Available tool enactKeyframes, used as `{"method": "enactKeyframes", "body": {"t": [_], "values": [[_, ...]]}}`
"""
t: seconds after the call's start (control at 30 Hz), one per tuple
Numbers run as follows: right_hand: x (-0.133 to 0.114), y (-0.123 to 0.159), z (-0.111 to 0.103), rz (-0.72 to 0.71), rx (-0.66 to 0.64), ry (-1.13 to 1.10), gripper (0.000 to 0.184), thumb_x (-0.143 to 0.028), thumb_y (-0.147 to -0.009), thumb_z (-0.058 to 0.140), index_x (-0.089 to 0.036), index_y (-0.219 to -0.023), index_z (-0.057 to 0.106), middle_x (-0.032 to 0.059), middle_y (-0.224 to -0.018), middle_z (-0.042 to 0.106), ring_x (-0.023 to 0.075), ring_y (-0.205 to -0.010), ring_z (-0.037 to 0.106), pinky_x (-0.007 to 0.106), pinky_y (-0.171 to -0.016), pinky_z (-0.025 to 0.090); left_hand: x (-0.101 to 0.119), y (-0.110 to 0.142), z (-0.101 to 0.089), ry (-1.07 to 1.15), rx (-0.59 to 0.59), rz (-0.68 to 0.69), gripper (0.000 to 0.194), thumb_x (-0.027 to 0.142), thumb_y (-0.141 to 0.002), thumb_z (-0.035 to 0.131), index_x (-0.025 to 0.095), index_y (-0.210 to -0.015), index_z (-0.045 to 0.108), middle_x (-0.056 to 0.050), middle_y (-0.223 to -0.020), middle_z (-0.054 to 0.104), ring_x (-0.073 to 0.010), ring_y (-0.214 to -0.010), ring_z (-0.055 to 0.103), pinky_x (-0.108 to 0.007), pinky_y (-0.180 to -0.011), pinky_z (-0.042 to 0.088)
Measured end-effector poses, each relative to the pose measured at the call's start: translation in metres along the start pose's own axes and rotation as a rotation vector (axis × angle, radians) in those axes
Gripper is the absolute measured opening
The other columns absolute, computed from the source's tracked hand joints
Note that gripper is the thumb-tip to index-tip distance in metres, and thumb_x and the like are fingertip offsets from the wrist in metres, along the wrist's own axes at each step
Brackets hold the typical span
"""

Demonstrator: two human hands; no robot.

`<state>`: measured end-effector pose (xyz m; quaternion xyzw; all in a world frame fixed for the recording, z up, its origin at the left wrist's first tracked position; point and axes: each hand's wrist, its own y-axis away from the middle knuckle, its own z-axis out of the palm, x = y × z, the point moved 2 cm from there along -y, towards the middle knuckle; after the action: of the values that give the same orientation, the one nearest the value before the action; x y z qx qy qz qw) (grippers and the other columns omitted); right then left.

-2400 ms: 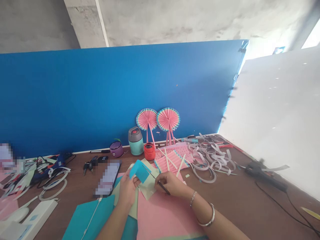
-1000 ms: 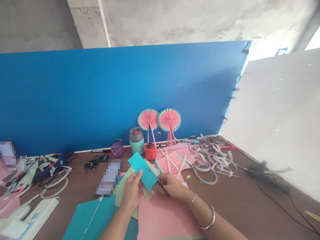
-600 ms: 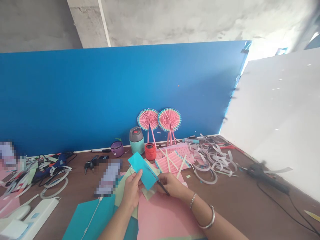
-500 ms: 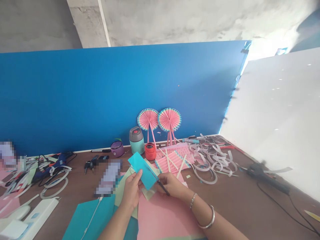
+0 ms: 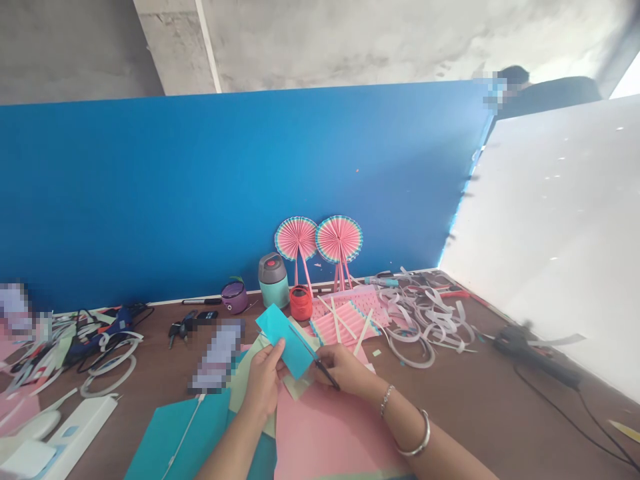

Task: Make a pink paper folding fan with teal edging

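Observation:
My left hand [image 5: 266, 380] is closed on the lower left edge of a turquoise piece of paper [image 5: 285, 330], thumb on top. My right hand [image 5: 343, 367] grips dark-handled scissors [image 5: 326, 375], whose blades reach up and left across the paper and look parted. Both hands are above a large pink sheet [image 5: 330, 433] on the table. Just beyond them lies a pleated pink paper [image 5: 345, 323] with turquoise edging, crossed by pale narrow strips [image 5: 364, 332].
Two round pink paper fans [image 5: 339, 239] lean on the blue partition [image 5: 200, 193]. A turquoise flask [image 5: 273, 287], a red pot [image 5: 301, 303] and a purple pot [image 5: 234, 297] stand before it. Curled white strips [image 5: 410, 333] lie right; a phone [image 5: 217, 357] lies left. A glue gun [image 5: 530, 350] sits far right.
The scissor blades now show parted across the paper, farther up and left than before. A person's head and back have appeared behind the partition at the upper right.

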<state>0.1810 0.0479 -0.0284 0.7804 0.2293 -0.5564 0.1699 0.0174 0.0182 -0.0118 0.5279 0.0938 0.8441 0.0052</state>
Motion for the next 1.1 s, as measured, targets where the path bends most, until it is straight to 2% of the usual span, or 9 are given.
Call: {"method": "enactKeyframes", "body": {"t": [0.2, 0.43, 0.53, 0.67, 0.73, 0.87, 1.03, 1.1], "values": [[0.000, 0.000, -0.001, 0.011, 0.011, -0.001, 0.009, -0.023, -0.069, 0.058, -0.014, -0.067, 0.059, -0.0050, -0.050, 0.048, 0.0068, -0.044, 0.041, 0.017, -0.042, 0.030, 0.002, -0.002, -0.001, 0.014, 0.007, 0.014, 0.034, 0.045, -0.064, 0.075, 0.015, -0.075, 0.064, -0.007, -0.075, 0.072, -0.0219, -0.072, 0.067, -0.029, -0.064, 0.050], [-0.001, 0.001, 0.000, 0.023, 0.009, -0.011, 0.009, -0.022, -0.068, 0.059, -0.014, -0.064, 0.059, -0.0056, -0.048, 0.044, 0.0064, -0.043, 0.039, 0.017, -0.040, 0.028, 0.008, -0.005, -0.009, -0.011, 0.075, 0.066, 0.038, 0.047, -0.063, 0.075, 0.016, -0.081, 0.064, -0.006, -0.076, 0.070, -0.0193, -0.068, 0.066, -0.026, -0.060, 0.047], [-0.003, 0.002, 0.001, 0.017, 0.001, -0.031, 0.008, -0.020, -0.067, 0.059, -0.013, -0.068, 0.063, -0.0060, -0.048, 0.044, 0.0061, -0.042, 0.039, 0.016, -0.039, 0.028, 0.006, -0.006, -0.011, -0.028, 0.063, 0.069, 0.035, 0.046, -0.064, 0.075, 0.016, -0.075, 0.064, -0.003, -0.067, 0.067, -0.0159, -0.060, 0.062, -0.024, -0.056, 0.044], [-0.004, 0.002, 0.001, 0.046, -0.018, -0.054, 0.014, -0.021, -0.066, 0.061, -0.013, -0.077, 0.066, -0.0057, -0.048, 0.048, 0.0065, -0.042, 0.041, 0.017, -0.040, 0.030, 0.004, -0.007, -0.012, -0.041, 0.107, 0.117, 0.036, 0.045, -0.062, 0.077, 0.016, -0.058, 0.055, 0.005, -0.048, 0.051, -0.0087, -0.044, 0.047, -0.021, -0.048, 0.037], [-0.003, 0.001, 0.001, 0.043, -0.009, -0.052, 0.013, -0.023, -0.067, 0.061, -0.013, -0.074, 0.065, -0.0053, -0.049, 0.049, 0.0067, -0.043, 0.041, 0.017, -0.041, 0.031, 0.004, -0.006, -0.011, -0.047, 0.097, 0.118, 0.035, 0.046, -0.063, 0.076, 0.016, -0.061, 0.058, 0.003, -0.050, 0.054, -0.0101, -0.045, 0.049, -0.022, -0.049, 0.038], [0.000, 0.001, 0.002, 0.033, -0.007, -0.048, 0.011, -0.024, -0.067, 0.062, -0.014, -0.064, 0.059, -0.0054, -0.050, 0.046, 0.0060, -0.045, 0.039, 0.016, -0.041, 0.029, 0.007, -0.005, -0.009, -0.039, 0.047, 0.098, 0.036, 0.049, -0.065, 0.073, 0.015, -0.077, 0.066, -0.004, -0.064, 0.066, -0.0178, -0.060, 0.061, -0.027, -0.058, 0.044], [-0.005, 0.002, 0.001, 0.064, -0.014, -0.082, 0.011, -0.021, -0.067, 0.059, -0.014, -0.074, 0.062, -0.0053, -0.050, 0.049, 0.0074, -0.042, 0.043, 0.017, -0.040, 0.032, 0.003, -0.007, -0.011, -0.063, 0.094, 0.103, 0.035, 0.046, -0.061, 0.077, 0.016, -0.060, 0.059, 0.002, -0.049, 0.056, -0.0119, -0.047, 0.053, -0.023, -0.048, 0.039], [-0.008, 0.003, 0.001, 0.067, -0.008, -0.081, 0.013, -0.021, -0.067, 0.059, -0.014, -0.078, 0.063, -0.0056, -0.050, 0.049, 0.0076, -0.041, 0.044, 0.017, -0.039, 0.034, 0.000, -0.008, -0.011, -0.071, 0.090, 0.081, 0.037, 0.047, -0.059, 0.078, 0.015, -0.058, 0.058, 0.001, -0.050, 0.057, -0.0127, -0.047, 0.055, -0.023, -0.048, 0.041]]}}
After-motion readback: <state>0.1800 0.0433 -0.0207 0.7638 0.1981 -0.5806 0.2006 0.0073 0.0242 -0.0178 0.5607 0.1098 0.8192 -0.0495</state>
